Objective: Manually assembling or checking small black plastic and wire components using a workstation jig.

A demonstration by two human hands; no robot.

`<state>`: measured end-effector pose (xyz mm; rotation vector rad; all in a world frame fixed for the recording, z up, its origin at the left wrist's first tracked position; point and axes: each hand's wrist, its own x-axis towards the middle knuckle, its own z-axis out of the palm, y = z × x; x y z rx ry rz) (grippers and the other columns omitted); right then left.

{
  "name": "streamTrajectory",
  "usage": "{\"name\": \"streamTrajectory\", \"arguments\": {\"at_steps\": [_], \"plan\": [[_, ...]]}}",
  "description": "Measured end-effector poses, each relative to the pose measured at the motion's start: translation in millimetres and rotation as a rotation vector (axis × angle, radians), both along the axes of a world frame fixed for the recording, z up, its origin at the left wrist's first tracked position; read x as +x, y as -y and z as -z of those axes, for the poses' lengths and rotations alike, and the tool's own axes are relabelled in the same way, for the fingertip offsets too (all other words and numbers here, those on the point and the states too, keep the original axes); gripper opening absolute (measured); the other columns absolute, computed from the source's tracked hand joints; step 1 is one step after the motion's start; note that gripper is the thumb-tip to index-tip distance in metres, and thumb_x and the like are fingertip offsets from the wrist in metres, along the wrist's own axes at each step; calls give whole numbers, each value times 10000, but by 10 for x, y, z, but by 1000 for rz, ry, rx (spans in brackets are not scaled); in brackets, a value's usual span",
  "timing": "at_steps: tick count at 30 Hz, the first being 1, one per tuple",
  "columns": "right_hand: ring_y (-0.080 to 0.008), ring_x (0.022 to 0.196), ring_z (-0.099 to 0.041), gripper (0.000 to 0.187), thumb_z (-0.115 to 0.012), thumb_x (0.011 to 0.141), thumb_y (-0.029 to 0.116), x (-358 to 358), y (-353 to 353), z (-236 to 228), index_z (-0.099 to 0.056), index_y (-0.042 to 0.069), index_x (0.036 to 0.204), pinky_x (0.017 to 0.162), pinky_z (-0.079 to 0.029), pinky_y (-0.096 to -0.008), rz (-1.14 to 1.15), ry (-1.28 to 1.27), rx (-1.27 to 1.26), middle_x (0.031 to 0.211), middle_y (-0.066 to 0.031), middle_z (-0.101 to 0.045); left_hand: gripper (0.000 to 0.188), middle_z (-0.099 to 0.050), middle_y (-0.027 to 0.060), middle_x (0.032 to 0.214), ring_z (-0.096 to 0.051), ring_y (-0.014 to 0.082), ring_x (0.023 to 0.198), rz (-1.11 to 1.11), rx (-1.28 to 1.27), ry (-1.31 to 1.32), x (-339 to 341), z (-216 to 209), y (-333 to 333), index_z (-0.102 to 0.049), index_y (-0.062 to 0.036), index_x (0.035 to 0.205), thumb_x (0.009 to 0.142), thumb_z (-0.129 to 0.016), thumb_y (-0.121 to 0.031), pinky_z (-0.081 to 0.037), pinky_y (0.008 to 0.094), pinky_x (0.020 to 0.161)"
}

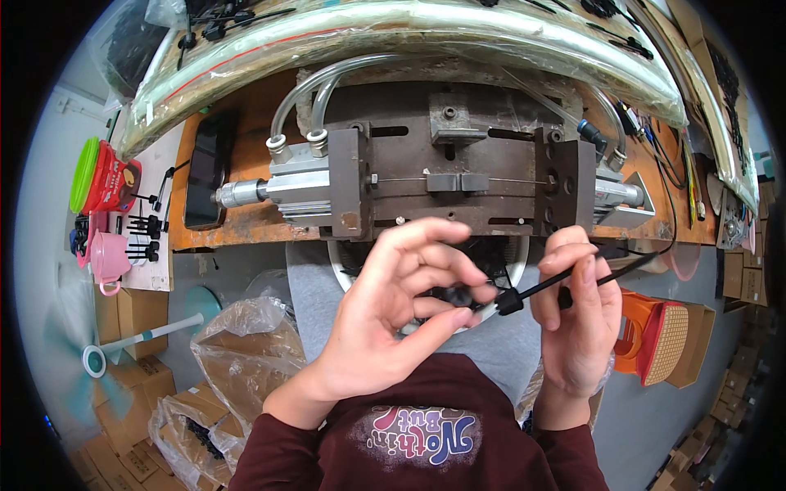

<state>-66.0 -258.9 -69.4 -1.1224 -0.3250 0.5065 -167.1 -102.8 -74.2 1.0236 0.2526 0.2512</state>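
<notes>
In front of my lap, my right hand (577,311) pinches a thin black cable-like strip (544,286) between thumb and fingertips. It ends in a small black block (509,302) with a whitish tip (488,313). My left hand (401,303) has its fingers bent, with thumb and fingertips closed around that whitish tip; the exact contact is partly hidden. Just beyond both hands sits a dark metal fixture (450,155) with two small grey blocks (457,182) at its middle. A silver air cylinder (299,188) flanks it on the left, another (614,195) on the right.
A phone (209,168) lies on the wooden bench (246,237) at left. Clear hoses (307,90) arch behind the fixture under a plastic-wrapped ledge (409,24). A pink cup (110,258) and red tub (115,176) stand far left, near a fan (94,360). An orange stool (647,335) is at right.
</notes>
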Motion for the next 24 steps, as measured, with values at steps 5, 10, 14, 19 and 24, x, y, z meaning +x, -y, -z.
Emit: {"name": "streamTrajectory", "arguments": {"at_steps": [5,10,14,19,24], "plan": [[-18,465,-353,264,-487,1045,201,-18,-74,52,-609,-31,1067,427,-263,-178,-189,-199,76,850,-52,-582,311,-699,99,1062,-648,150,870,155,729,123,-4,-70,-107,-735,-40,996,702,-831,-6,-466,257,575],[-7,505,-364,297,-478,1050,206,-23,-145,4,-545,-26,1223,457,-280,-160,-117,-93,-42,874,-30,-563,367,-707,94,1014,-656,141,710,-29,1016,295,9,-3,-92,-759,-68,1029,673,-830,-16,-507,262,561],[-38,535,-361,464,-346,1075,400,19,-16,121,-508,-14,1208,499,-293,-184,47,135,-115,881,-33,-534,354,-689,108,1132,-647,127,638,-232,1444,154,94,79,-96,-748,-76,1046,698,-813,-52,-497,261,536],[-92,539,-361,578,-205,1070,472,50,75,111,-495,-3,918,494,-302,-227,-41,43,60,905,-110,-493,255,-648,126,1278,-655,167,593,-130,1744,13,166,150,-90,-721,-30,1008,763,-762,-88,-498,263,520],[-108,568,-380,409,-336,1063,320,27,95,-32,-493,-8,876,541,-358,-257,35,183,-38,942,-152,-499,234,-659,128,1255,-676,184,609,-106,1745,-5,259,104,-135,-711,-9,990,774,-755,-85,-512,276,522]]}}
